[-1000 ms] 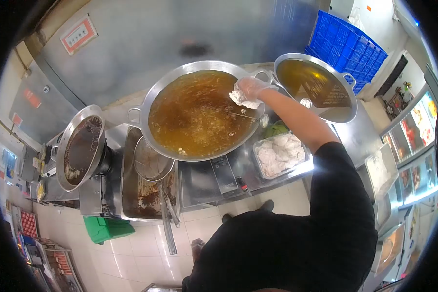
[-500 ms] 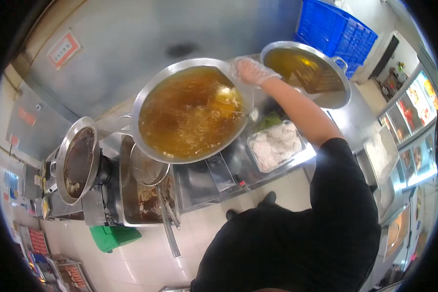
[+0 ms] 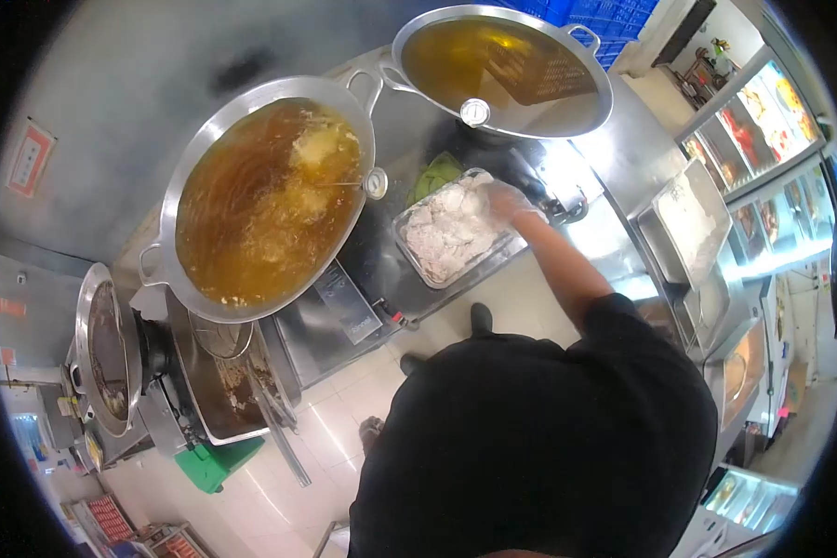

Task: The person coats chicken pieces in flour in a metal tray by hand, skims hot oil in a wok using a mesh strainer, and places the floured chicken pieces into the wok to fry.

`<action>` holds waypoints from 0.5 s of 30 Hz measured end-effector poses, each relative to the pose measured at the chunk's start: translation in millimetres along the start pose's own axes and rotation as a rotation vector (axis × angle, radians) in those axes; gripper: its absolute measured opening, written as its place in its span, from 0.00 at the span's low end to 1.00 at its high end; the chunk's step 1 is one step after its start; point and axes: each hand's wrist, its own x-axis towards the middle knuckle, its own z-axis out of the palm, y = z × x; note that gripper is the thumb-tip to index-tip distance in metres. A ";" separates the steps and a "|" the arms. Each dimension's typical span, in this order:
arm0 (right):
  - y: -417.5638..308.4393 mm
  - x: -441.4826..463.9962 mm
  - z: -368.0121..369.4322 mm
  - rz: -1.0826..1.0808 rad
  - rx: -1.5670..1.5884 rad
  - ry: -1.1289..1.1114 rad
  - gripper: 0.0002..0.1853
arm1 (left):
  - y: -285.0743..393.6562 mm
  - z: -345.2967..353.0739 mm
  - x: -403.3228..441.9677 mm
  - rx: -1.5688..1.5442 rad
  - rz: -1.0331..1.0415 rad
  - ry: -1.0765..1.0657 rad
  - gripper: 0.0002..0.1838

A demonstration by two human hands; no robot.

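Observation:
My right hand (image 3: pixel 507 203), in a clear plastic glove, reaches into the right end of a metal tray (image 3: pixel 402 244) of white, flour-coated pieces (image 3: pixel 451 228). Its fingertips are blurred against the pieces, so their grip cannot be made out. Left of the tray stands a large wok (image 3: pixel 179 149) of bubbling brown oil. Pale pieces (image 3: pixel 318 147) float near its upper right side, and a dial thermometer (image 3: pixel 375 183) sits at its rim. What looks like part of my left hand (image 3: pixel 372 428) shows beside my black shirt, its fingers unclear.
A second wok (image 3: pixel 604 93) of yellowish oil with a thermometer (image 3: pixel 474 112) stands at the upper right. At left are a dark-filled pan (image 3: pixel 88 307) and a metal basin (image 3: pixel 200 395) with a strainer (image 3: pixel 221 337). A tray of white powder (image 3: pixel 688 223) is at right.
My right hand has moved from the rim of the bubbling wok down to the tray of floured pieces. The view has shifted, and more pale pieces show in the oil.

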 end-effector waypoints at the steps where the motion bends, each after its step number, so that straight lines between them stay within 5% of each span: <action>1: 0.3 -4.5 -2.2 -0.050 -0.011 0.051 0.22 | 3.9 3.9 7.1 -0.003 0.004 0.006 0.09; 4: -24.5 -12.8 -19.1 0.259 0.065 0.000 0.24 | 23.1 15.4 28.9 0.007 0.031 0.024 0.09; 9: 9.4 16.0 58.6 0.107 0.115 0.171 0.29 | 69.5 27.1 0.2 -0.167 0.000 0.063 0.10; 13: -2.8 7.5 36.8 -0.009 0.223 0.337 0.32 | 85.0 31.8 -14.3 -0.201 -0.026 0.076 0.10; 15: -13.7 7.3 14.0 0.072 0.016 0.105 0.32 | 88.0 35.2 -19.6 -0.203 -0.044 0.081 0.10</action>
